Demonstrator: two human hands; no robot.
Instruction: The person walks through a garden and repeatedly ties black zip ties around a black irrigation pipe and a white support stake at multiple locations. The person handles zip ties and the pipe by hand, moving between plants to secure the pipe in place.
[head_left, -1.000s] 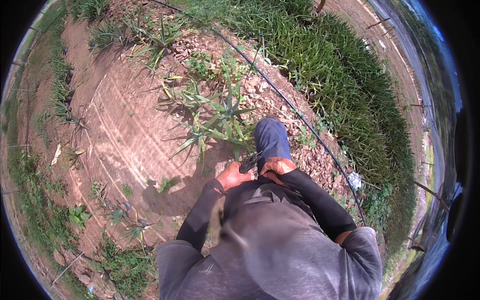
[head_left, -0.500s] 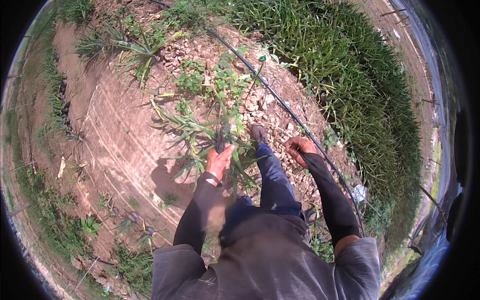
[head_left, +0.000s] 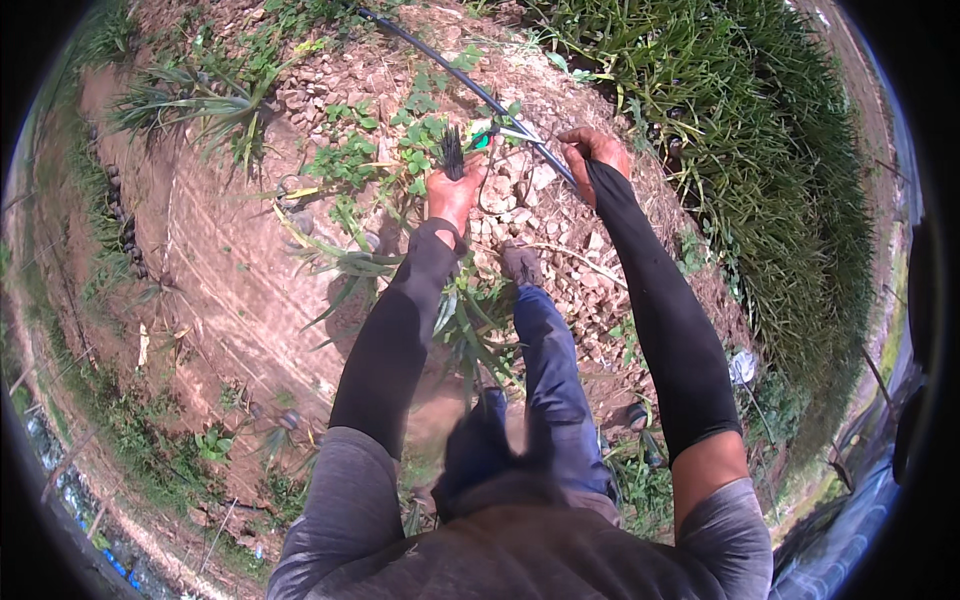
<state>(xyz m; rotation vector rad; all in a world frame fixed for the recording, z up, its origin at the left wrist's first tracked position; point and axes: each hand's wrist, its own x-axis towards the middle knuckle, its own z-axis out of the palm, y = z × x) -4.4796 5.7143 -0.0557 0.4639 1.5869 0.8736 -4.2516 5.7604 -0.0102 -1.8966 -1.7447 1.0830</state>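
My left hand (head_left: 455, 195) is closed around a bundle of thin black strands (head_left: 452, 155), whose upper ends stand out in a tuft. Right by its fingertips is a small green piece (head_left: 483, 139), blurred, with a pale streak beside it; whether the fingers touch it I cannot tell. To the right, across the black hose (head_left: 490, 100), my right hand (head_left: 600, 158) is held with thumb and fingers pinched together. What lies between those fingertips, if anything, is too small to make out.
Broken stones (head_left: 520, 195) and low leafy weeds (head_left: 345, 150) lie beneath the hands. Spiky plants (head_left: 470, 325) grow beside my legs, another (head_left: 215, 100) at far left. A dense green plant bed (head_left: 740, 150) fills the right. My shoe (head_left: 521, 265) rests on the stones.
Both hands have reached farther forward, the left one from above the spiky plant to beside the green piece. The view has shifted too. The black bundle stays in my left hand.
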